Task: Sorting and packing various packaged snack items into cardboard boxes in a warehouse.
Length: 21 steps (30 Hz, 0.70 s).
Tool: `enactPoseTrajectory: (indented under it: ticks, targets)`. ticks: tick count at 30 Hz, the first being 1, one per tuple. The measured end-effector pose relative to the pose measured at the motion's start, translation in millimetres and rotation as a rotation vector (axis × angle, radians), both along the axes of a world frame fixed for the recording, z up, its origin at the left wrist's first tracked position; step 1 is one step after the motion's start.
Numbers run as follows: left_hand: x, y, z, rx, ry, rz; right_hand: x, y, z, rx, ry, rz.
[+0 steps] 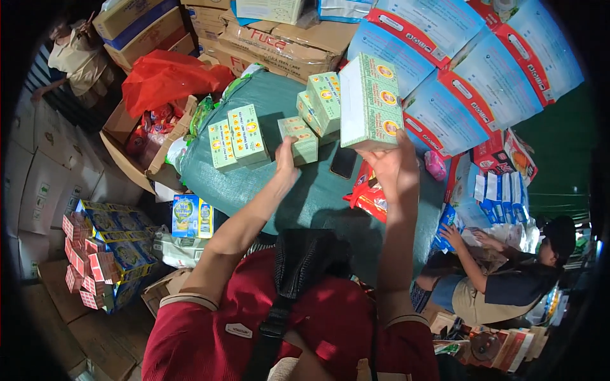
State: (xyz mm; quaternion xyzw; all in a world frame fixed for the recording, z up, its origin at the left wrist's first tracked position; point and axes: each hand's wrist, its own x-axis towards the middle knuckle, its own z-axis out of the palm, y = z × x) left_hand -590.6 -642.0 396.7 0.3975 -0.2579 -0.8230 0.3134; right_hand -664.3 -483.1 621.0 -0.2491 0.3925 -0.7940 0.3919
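Observation:
My right hand (395,170) grips the lower end of a large pack of pale green boxes (386,105), tilted up with its plain white side to the left. My left hand (288,166) is closed on the left edge of a smaller green box pack (306,148), thumb near its top. Just behind that one, more green-and-yellow boxes (326,98) are piled. To the left of my left hand, another green-and-yellow box pack (238,143) rests on the dark green wrapped bale (254,197). A dark phone (344,163) lies between my hands.
Red packets (368,197) lie by my right wrist. Blue-and-red packages (445,95) are stacked at the far right. A carton (117,136) under a red plastic bag (168,79) stands left. A co-worker (502,279) handles blue packs at right; another person (82,60) is far left.

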Motion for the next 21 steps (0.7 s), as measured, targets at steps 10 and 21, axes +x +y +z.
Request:
enactPoseTrajectory:
  ticks: [10,21]
  targets:
    - [14.2,-3.9,-23.1,0.253,0.383,-0.064,12.4,-9.8,-9.2,0.117,0.006,0.085]
    - [2.9,3.1,-50.7,0.036,0.146,0.113,31.7,-63.4,-84.5,0.396,0.119,0.167]
